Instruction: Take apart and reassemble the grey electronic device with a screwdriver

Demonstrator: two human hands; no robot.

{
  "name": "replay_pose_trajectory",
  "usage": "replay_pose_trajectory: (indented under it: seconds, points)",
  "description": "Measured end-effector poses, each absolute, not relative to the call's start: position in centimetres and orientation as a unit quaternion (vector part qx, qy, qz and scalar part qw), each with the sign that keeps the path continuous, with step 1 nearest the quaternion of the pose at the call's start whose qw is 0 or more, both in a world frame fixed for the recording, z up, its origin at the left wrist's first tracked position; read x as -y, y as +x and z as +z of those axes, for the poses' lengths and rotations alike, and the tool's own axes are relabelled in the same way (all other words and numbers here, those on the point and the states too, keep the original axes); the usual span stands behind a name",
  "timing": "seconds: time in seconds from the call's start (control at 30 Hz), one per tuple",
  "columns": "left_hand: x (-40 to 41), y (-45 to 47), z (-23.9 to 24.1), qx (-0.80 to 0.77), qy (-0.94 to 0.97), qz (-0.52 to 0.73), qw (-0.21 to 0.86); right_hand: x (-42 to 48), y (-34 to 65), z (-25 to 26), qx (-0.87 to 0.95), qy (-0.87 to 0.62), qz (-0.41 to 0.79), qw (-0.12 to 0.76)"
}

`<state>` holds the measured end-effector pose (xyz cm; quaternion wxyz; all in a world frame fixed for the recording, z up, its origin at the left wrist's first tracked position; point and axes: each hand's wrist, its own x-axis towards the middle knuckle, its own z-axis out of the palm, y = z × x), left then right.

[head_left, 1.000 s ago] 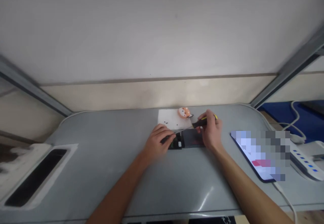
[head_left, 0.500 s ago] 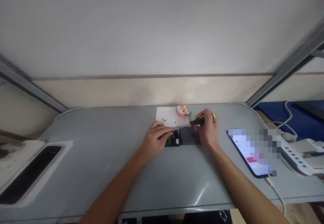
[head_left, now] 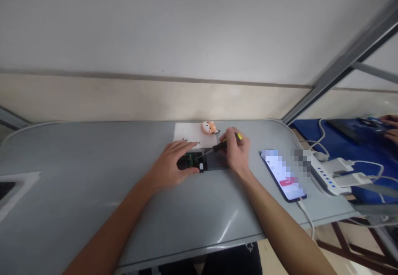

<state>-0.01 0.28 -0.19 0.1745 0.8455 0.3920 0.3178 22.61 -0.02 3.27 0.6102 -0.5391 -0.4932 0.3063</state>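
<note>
A black and yellow screwdriver (head_left: 220, 145) is gripped in my right hand (head_left: 238, 150), its thin shaft slanting down left to the green circuit board (head_left: 195, 158). The board sits in a flat black device lying on the grey desk. My left hand (head_left: 169, 165) spans the left end of that device, fingers along the far edge and thumb on the near edge. Right of the board lies a dark flat panel (head_left: 214, 160), partly hidden by my right hand. Behind, a white paper (head_left: 188, 132) bears several tiny dark pieces and an orange and white animal-face trinket (head_left: 208, 128).
A lit phone (head_left: 281, 177) with a white cable lies to the right, beside a white power strip (head_left: 325, 177) with chargers. Another person's hands (head_left: 391, 128) show at a blue table (head_left: 367, 159). White sheets (head_left: 23, 179) lie at far left.
The view has swung right. My left hand has gone from a pinch by the screwdriver's tip to a spread hold on the device. The screwdriver's tip now reaches down to the board.
</note>
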Motion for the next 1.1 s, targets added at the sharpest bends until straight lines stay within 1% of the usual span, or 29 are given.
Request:
replay_pose_trajectory:
  seconds: [0.17,0.33,0.67,0.93,1.1]
  points:
    - [-0.36,0.18,-0.77,-0.365,0.873,0.279,0.166,0.37,22.48,2.93,0.561,-0.538,0.262,0.572]
    - [-0.46,0.41,-1.11,-0.363,0.868,0.286,0.185,0.24,22.51,2.76,0.572,-0.534,0.248,0.572]
    - [-0.25,0.47,-0.56,-0.36,0.861,0.297,0.202,0.63,22.17,2.49,0.63,-0.529,0.189,0.536]
    - [-0.22,0.23,-0.75,-0.359,0.866,0.287,0.196,0.61,22.07,2.59,0.613,-0.53,0.187,0.555]
    - [-0.06,0.4,-0.16,-0.345,0.862,0.317,0.192,0.53,22.23,2.64,0.575,-0.527,0.21,0.589]
